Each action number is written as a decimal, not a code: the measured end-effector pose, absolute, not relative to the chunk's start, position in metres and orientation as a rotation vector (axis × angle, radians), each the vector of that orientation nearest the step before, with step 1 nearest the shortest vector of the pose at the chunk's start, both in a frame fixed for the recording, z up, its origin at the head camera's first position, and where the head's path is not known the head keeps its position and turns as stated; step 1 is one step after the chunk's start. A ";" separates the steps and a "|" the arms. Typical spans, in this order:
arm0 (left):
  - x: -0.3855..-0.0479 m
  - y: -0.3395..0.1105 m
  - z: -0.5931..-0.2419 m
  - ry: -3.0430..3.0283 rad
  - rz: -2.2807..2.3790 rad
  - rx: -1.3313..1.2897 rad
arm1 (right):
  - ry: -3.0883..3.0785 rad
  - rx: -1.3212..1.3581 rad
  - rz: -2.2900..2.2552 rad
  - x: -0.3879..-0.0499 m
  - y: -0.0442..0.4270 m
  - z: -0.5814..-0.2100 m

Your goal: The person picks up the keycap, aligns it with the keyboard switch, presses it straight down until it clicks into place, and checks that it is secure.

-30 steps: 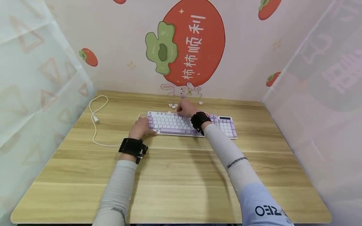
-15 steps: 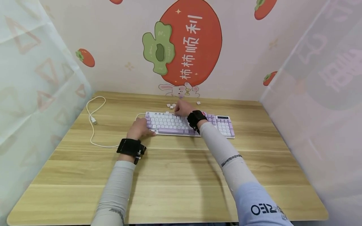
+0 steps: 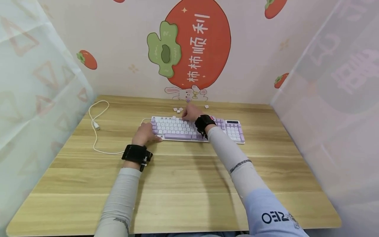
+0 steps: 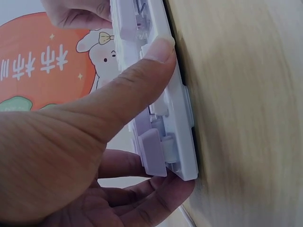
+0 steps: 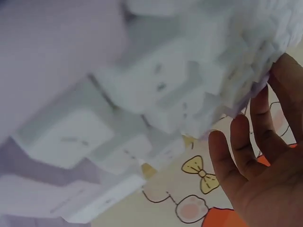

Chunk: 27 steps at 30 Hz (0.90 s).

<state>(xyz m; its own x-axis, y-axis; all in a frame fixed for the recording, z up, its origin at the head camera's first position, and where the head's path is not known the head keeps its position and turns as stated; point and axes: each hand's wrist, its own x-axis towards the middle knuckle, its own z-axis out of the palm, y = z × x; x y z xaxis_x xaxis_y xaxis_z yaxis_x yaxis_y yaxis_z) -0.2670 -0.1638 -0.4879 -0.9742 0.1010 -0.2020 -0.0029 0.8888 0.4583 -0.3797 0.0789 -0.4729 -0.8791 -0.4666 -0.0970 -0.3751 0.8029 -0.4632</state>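
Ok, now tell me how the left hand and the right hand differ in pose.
Place: the left hand grips the left end of the keyboard; the right hand is at its far edge.
Thumb: the left hand's is spread well away from its fingers; the right hand's is close to its index finger.
Both wear a black wrist strap.

Persimmons point(image 3: 217, 46) dot the wall point(image 3: 118, 33) — wooden table point(image 3: 183, 187) below.
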 end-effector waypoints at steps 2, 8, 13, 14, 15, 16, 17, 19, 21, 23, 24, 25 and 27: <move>-0.267 -0.165 -0.489 2.829 0.701 0.056 | 2.741 -0.675 -0.647 -0.383 0.080 -0.472; -0.267 -0.167 -0.493 2.828 0.719 0.039 | 2.673 -0.579 -0.696 -0.404 0.101 -0.477; -0.267 -0.166 -0.493 2.836 0.747 0.065 | 2.713 -0.391 -0.666 -0.426 0.126 -0.487; -0.266 -0.165 -0.493 2.832 0.753 0.069 | 2.707 -0.360 -0.669 -0.428 0.129 -0.489; -0.266 -0.164 -0.493 2.829 0.753 0.075 | 2.699 -0.342 -0.678 -0.430 0.132 -0.491; -0.267 -0.164 -0.493 2.828 0.746 0.077 | 2.696 -0.336 -0.672 -0.432 0.133 -0.494; -0.267 -0.163 -0.493 2.826 0.741 0.077 | 2.683 -0.328 -0.681 -0.433 0.134 -0.495; -0.268 -0.163 -0.493 2.827 0.732 0.071 | 2.668 -0.328 -0.711 -0.433 0.133 -0.495; -0.269 -0.163 -0.492 2.835 0.720 0.070 | 2.659 -0.363 -0.740 -0.432 0.129 -0.493; -0.270 -0.164 -0.491 2.840 0.727 0.062 | 2.665 -0.420 -0.745 -0.431 0.124 -0.490; -0.271 -0.164 -0.491 2.842 0.731 0.059 | 2.671 -0.447 -0.745 -0.430 0.122 -0.488; -0.271 -0.164 -0.490 2.844 0.734 0.057 | 2.678 -0.478 -0.737 -0.429 0.120 -0.487; -0.272 -0.166 -0.490 2.845 0.740 0.049 | 2.689 -0.518 -0.717 -0.429 0.118 -0.486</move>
<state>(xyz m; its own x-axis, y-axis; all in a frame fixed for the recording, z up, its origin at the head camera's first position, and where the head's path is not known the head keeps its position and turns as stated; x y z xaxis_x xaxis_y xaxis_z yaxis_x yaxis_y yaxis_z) -0.2720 -0.1659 -0.4899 -0.9793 0.0819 -0.1852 -0.0187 0.8739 0.4857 -0.4294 0.1178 -0.4858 -0.8865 -0.4171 -0.2003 -0.2620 0.8092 -0.5259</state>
